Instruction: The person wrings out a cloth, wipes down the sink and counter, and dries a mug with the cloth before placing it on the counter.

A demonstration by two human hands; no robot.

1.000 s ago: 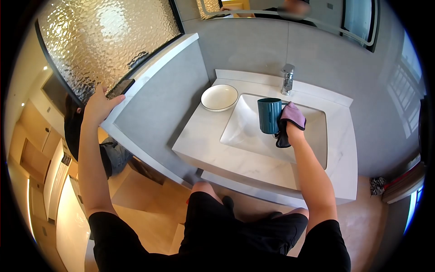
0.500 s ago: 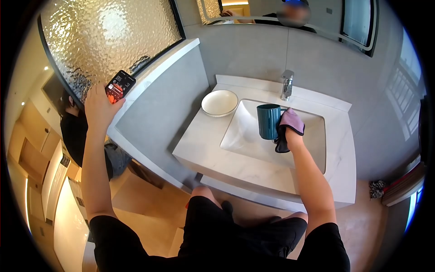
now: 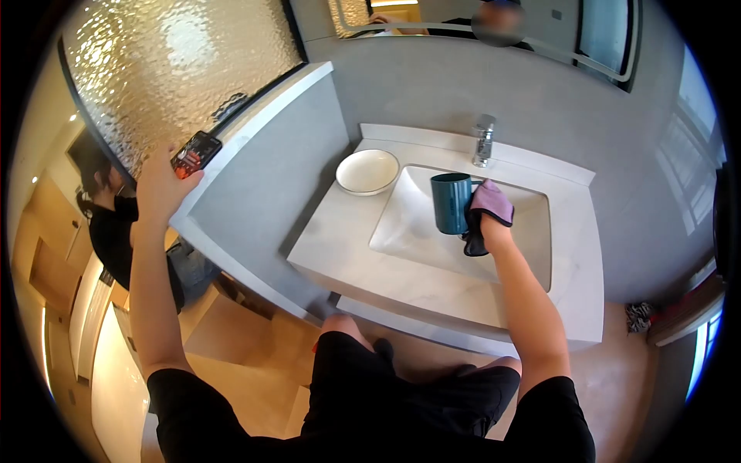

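I see the left hand [image 3: 158, 189] has lowered the phone [image 3: 195, 153] back onto the ledge [image 3: 262, 116] (fingers still around it), while the right hand [image 3: 486, 228] keeps grasping the teal mug [image 3: 450, 203] with a purple cloth [image 3: 490, 202] over the sink [image 3: 417, 224], so wiping seems paused.

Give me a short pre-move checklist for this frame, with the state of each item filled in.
1. Right hand grips the teal mug by its handle side, with the purple cloth draped over the hand: ok.
2. Mug upright over the sink basin, clear of the faucet: ok.
3. Mug empty or holding water: cannot tell.
4. Left hand steady on the phone at the ledge: ok; screen lit.
5. White bowl sits on the countertop, apart from the mug: ok.
6. Water running from the faucet: cannot tell.
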